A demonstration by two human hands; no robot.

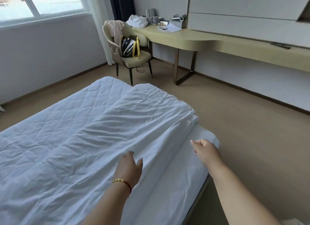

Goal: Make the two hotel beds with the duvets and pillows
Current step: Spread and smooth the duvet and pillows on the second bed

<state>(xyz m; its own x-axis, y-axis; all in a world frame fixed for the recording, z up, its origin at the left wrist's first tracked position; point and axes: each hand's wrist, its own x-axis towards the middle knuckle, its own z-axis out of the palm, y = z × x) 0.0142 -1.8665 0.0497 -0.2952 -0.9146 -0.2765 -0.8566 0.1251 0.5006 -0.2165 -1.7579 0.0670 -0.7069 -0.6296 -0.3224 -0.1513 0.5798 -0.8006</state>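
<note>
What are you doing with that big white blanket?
A person is making a bed. The white duvet is spread over it, still wrinkled, with its right side folded back on itself. The left hand rests open on the duvet near the fold. The right hand hovers over the bare sheet at the bed's edge with fingers loosely curled, holding nothing. No pillows are in sight.

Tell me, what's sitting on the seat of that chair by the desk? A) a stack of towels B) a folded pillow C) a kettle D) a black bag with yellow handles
D: a black bag with yellow handles stands on the seat of the chair.
</note>
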